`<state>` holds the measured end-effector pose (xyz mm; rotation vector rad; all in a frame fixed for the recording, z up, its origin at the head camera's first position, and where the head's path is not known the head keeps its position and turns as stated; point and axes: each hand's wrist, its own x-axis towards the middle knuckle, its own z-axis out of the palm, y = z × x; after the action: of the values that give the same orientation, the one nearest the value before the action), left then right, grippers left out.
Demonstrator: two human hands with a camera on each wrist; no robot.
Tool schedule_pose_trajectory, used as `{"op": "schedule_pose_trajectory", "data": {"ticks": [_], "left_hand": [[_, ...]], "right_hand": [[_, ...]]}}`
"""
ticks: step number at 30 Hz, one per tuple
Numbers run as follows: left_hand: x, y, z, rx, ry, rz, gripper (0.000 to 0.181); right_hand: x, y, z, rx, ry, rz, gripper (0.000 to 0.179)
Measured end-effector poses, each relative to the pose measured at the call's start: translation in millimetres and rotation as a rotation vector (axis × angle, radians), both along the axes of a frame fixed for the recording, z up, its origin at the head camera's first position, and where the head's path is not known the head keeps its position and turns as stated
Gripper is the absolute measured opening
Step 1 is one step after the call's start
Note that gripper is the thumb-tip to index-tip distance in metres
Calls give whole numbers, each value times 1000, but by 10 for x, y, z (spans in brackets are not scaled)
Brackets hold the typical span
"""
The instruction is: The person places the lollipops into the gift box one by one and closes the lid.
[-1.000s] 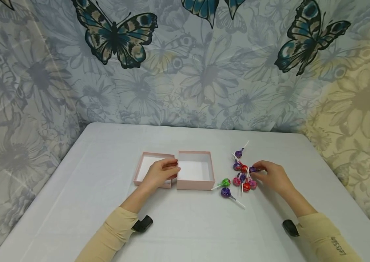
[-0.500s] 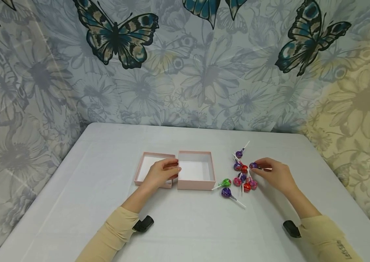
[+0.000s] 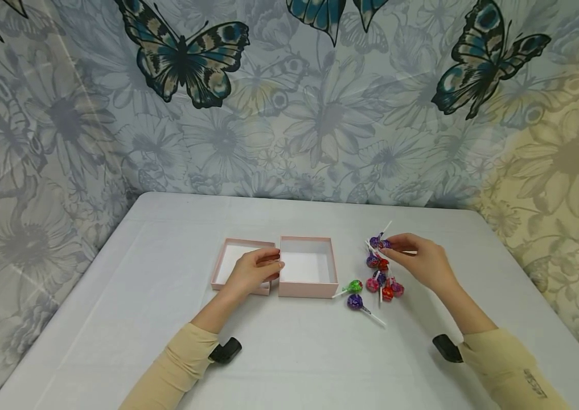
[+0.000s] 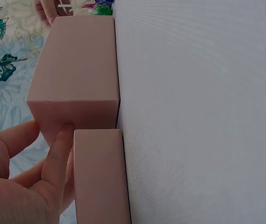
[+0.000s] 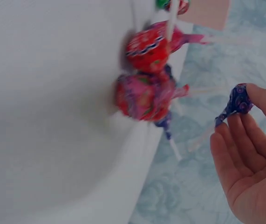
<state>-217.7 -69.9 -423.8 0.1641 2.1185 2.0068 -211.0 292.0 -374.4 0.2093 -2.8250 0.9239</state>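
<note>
Now, purple-wrapped lollipop (image 5: 239, 99) pinched!

My right hand (image 3: 419, 259) grips its head near the far end of the loose lollipops (image 3: 387, 293); a light touch should serve best. My left hand (image 3: 252, 272) merely rests against the pink box's (image 3: 307, 290) side.

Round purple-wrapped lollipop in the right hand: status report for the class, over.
Left hand touches open pink cardboard box. Right hand pinches round purple-wrapped lollipop outside it. Possible snag: other wrapped lollipops, red, pink, purple and green, lie close by.
</note>
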Motion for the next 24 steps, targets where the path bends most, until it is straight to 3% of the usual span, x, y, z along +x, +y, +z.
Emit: {"op": "schedule_pose_trajectory", "data": {"ticks": [9,24], "left_hand": [[10,6,19,-9,-1,2,44],[-6,-3,-2,1,10,-5,44]], "right_hand": [[-117,-444,172,-76,-38,54,44],[-270,-1284,197,-140,24,259,26]]}}
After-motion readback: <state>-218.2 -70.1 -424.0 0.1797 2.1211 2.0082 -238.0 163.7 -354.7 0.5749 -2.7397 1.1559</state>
